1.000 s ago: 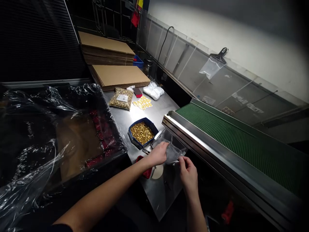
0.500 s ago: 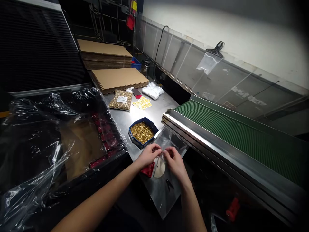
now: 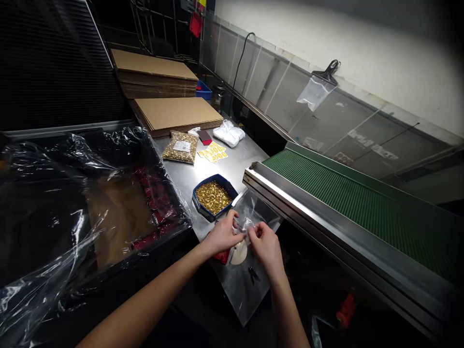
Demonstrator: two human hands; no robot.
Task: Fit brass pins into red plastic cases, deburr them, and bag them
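Note:
Over the steel table's near end, my right hand pinches a small clear plastic bag between thumb and fingers. My left hand is beside it, thumb stretched toward the bag and forefinger bent up, with a gap between them; nothing shows in that gap. Beneath the hands lie a pale round piece and a red container, partly covered by my left hand. Small black snips rest nearer me. A blue tray of gold-coloured small pieces stands just beyond my left hand.
A green conveyor belt runs along the right. To the left is a large black bin lined with clear plastic, holding red packets. Farther back are a filled bag, yellow stickers, a white bundle and cardboard stacks.
My left thumb and forefinger have spread apart from their pinch near the bag. My right hand stays at the bag, slightly lower relative to it. The view has shifted slightly.

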